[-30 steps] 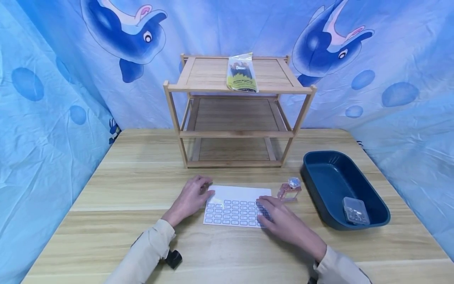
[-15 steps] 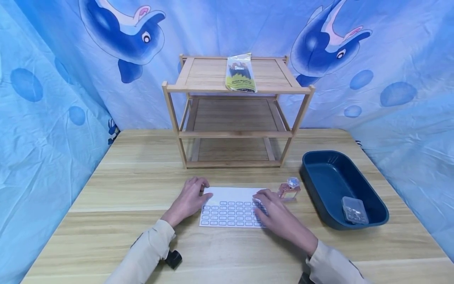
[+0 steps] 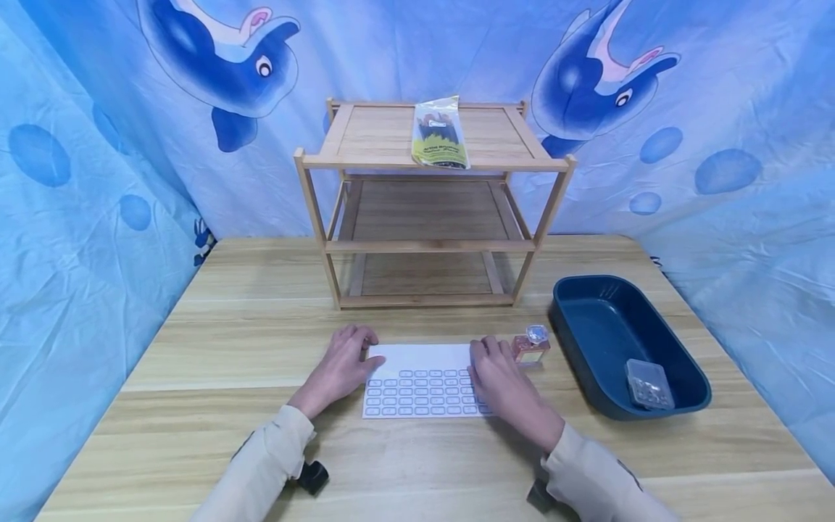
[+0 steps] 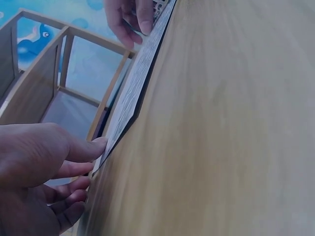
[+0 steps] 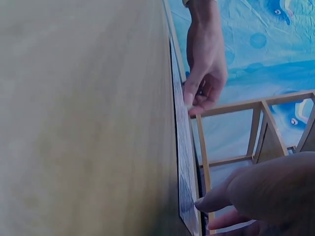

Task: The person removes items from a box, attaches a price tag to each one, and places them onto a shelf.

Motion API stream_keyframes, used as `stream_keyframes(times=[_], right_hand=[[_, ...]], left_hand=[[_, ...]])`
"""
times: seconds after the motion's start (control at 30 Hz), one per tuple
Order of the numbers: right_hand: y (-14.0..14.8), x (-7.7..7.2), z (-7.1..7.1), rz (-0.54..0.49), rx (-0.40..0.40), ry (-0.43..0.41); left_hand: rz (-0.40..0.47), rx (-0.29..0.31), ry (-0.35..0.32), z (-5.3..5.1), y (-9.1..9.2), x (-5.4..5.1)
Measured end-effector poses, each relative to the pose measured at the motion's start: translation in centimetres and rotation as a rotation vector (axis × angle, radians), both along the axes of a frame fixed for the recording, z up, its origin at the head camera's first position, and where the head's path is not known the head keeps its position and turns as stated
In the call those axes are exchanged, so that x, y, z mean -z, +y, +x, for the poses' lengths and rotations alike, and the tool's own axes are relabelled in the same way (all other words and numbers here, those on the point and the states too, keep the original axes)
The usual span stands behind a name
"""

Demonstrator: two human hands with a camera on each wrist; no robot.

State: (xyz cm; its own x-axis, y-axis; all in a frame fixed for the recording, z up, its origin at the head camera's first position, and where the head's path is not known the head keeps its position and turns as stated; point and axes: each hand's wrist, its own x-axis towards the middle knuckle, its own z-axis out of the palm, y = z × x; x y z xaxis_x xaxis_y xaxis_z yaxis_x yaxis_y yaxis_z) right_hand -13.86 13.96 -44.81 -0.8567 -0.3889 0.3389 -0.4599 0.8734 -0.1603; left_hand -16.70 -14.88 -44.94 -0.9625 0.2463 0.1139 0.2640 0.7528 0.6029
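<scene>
A white sheet (image 3: 420, 356) with rows of blue-outlined rounded boxes lies in front of me on the table in the head view. My left hand (image 3: 338, 368) pinches its left side, the thumb on the top face and the other fingers curled at the edge, as the left wrist view shows. At the right side my right hand (image 3: 507, 386) holds the edge with bent fingers, covering some of the boxes. Its thumb (image 5: 212, 200) touches the sheet's edge in the right wrist view. The undersides of the fingers are partly hidden.
Close beyond my right hand stands a small pink bottle (image 3: 530, 348) with a faceted clear cap. A dark blue basin (image 3: 566, 357) to the right contains a clear plastic box (image 3: 649, 384). Behind is a three-tier wooden rack (image 3: 430, 246), with an artist brush packet (image 3: 440, 138) on top.
The sheet and my left hand have shifted slightly left. My right hand has come off the sheet's face toward its right edge, with the fingers more bent and bunched.
</scene>
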Motion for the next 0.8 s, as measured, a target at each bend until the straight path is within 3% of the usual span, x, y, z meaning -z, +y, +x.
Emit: stream_keyframes(times=[0.1,0.33,0.8], right_hand=[[-0.1,0.0,-0.4,-0.006,0.019,-0.017],[-0.4,-0.6,-1.2,-0.038,0.091,-0.168],[-0.7,-0.8,-1.7,-0.067,0.132,-0.244]], left_hand=[[-0.002,0.009,-0.007,0.0,-0.5,0.0],[0.02,0.045,-0.003,-0.1,-1.6,0.2],[0.027,0.036,-0.023,-0.2,-1.6,0.1]])
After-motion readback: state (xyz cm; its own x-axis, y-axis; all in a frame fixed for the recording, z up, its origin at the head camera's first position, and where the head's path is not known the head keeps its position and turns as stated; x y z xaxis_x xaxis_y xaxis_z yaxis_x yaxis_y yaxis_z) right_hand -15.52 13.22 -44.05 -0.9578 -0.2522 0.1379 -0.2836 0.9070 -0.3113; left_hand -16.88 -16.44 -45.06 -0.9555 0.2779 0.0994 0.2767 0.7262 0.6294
